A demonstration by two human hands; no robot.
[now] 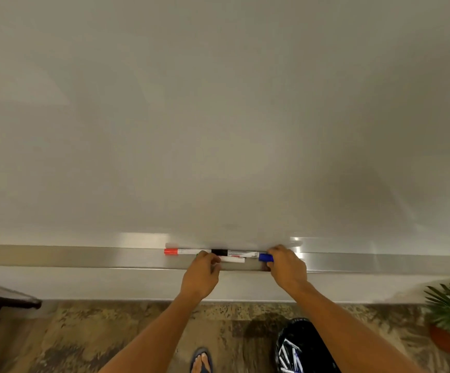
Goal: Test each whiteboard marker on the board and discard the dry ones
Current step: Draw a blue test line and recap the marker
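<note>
Reaching to the tray under the whiteboard, both hands work at the markers — the right hand grips the blue-capped marker, the left hand pinches a white marker. A red-capped marker and a black-capped marker lie end to end on the tray. Below, a black-lined bin holds several markers.

The one camera sits on my head, facing forward and tilted down, close to the whiteboard, which fills most of the wide view. Its tray crosses low in the view, and below that the view drops past my forearms to the floor.
</note>
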